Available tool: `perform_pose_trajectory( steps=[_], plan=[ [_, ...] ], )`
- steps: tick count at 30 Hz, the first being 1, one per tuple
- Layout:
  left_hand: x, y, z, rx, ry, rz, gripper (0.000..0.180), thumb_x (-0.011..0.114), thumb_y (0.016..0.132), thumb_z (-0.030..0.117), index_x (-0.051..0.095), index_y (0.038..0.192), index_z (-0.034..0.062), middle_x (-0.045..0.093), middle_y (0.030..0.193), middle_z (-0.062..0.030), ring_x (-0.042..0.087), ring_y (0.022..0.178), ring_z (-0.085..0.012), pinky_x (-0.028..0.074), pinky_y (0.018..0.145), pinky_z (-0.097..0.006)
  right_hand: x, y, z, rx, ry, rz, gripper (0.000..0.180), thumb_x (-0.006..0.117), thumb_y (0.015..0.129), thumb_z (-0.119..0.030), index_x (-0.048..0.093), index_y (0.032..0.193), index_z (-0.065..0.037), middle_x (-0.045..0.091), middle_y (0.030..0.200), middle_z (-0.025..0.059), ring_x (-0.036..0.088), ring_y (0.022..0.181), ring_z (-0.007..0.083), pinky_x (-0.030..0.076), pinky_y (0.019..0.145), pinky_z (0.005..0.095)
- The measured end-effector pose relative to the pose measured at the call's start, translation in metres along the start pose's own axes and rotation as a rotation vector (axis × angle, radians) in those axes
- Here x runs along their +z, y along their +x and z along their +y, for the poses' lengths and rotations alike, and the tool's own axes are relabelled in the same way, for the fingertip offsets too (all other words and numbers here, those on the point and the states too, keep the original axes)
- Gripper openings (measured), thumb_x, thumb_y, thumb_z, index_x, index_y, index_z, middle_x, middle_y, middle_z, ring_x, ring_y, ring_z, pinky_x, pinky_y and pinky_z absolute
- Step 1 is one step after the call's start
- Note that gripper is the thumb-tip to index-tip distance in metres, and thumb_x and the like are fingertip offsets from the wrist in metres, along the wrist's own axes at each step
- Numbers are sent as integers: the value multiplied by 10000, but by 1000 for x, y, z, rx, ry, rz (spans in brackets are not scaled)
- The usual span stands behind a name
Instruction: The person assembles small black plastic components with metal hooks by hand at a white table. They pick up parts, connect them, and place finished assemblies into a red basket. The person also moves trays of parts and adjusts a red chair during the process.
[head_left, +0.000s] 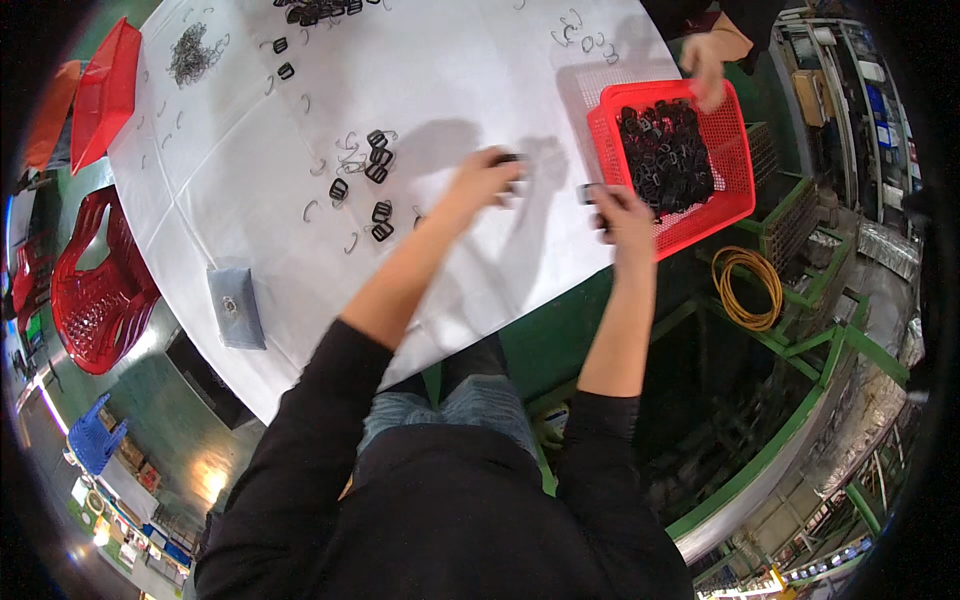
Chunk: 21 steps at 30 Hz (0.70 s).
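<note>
Over the white tablecloth, my left hand (485,180) is closed on a small black buckle (509,158). To its right, near the basket, my right hand (624,218) grips another small black piece (590,192), probably also a buckle; blur and fingers hide part of it. Loose black buckles (381,158) lie left of my left hand, mixed with thin wire hooks (350,160). A red plastic basket (738,150) beside my right hand holds a heap of black buckles (665,160). Another person's hand (706,75) reaches over the basket's far rim.
A grey-blue pouch (237,308) lies near the table's left edge. Farther off are a wire-hook pile (195,55) and more black buckles (320,10). A red tray (105,95) and red chair (95,280) stand left. Coiled yellow hose (747,290) hangs by green framing at right.
</note>
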<state>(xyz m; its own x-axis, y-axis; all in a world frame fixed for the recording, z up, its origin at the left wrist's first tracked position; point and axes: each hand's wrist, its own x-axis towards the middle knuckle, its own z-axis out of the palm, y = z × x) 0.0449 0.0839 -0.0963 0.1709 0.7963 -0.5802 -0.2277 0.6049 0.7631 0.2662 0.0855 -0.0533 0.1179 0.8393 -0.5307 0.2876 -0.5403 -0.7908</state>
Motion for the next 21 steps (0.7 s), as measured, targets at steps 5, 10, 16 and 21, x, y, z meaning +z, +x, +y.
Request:
perform_pose_trajectory(
  steps=[5,10,16,21],
  plan=[
    [149,35,60,401,201,-43,268,602,785,198,626,948,-14,632,912,-242,609,900,-390,480,778,-430,-88,33,-34,-99,11,317,229,726,782,-195,616,870,-13,581,684,8,518,506,70,339,385,196],
    [172,64,84,392,138,-124,188,554,867,113,587,966,-44,629,699,-91,610,550,-146,509,512,-300,-122,74,-6,31,-446,225,222,748,709,-166,648,811,4,626,659,75,599,551,133,446,457,283],
    [176,99,74,561,402,22,194,571,859,151,598,936,-25,636,689,-132,645,602,-179,497,521,-318,-111,108,50,-18,-1108,152,257,688,729,-340,691,889,-139,670,893,119,647,829,303,512,721,409],
    [175,111,59,460,425,2,194,569,867,159,580,938,-22,628,690,-123,632,608,-164,481,506,-316,-110,129,63,-329,-1274,354,129,571,835,-232,652,928,-193,616,1027,97,638,815,301,516,677,420]
  ],
)
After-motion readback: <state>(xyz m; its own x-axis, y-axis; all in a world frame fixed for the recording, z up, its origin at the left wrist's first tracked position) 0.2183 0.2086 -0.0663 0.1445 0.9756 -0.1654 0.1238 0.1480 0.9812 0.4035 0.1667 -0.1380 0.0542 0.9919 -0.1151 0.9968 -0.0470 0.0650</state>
